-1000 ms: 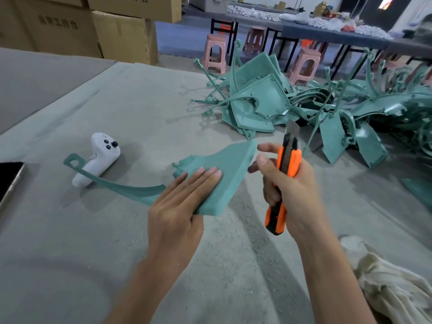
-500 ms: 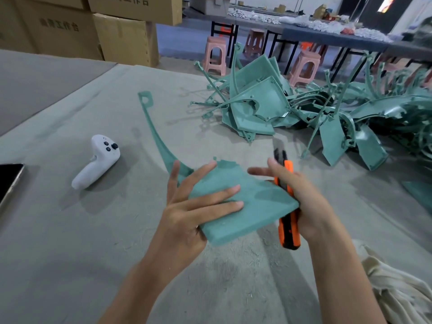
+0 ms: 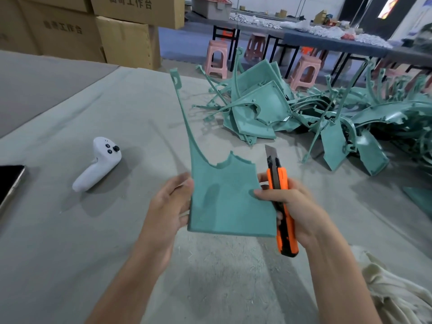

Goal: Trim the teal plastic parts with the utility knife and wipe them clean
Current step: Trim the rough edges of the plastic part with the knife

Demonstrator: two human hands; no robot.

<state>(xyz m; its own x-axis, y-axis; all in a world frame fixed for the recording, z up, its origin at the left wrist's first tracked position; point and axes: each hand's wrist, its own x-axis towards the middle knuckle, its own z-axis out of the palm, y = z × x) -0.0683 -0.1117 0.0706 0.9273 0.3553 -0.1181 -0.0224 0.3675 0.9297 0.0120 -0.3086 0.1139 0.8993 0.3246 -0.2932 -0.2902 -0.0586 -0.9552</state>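
A teal plastic part with a broad flat panel and a long thin arm stands upright above the table, the arm pointing up and away. My left hand holds the panel's left edge, fingers behind it. My right hand grips an orange utility knife with its blade out and pointing up, and its thumb presses the panel's right edge. A pile of teal parts lies at the back right. A cream cloth sits at the lower right.
A white game controller lies on the grey table cover to the left, with a dark phone at the left edge. Cardboard boxes stand at the back left. Pink stools stand beyond the table.
The teal part went from lying flat under my left hand to being lifted and turned upright, its thin arm swinging from left to up. My right hand with the knife came against its right edge.
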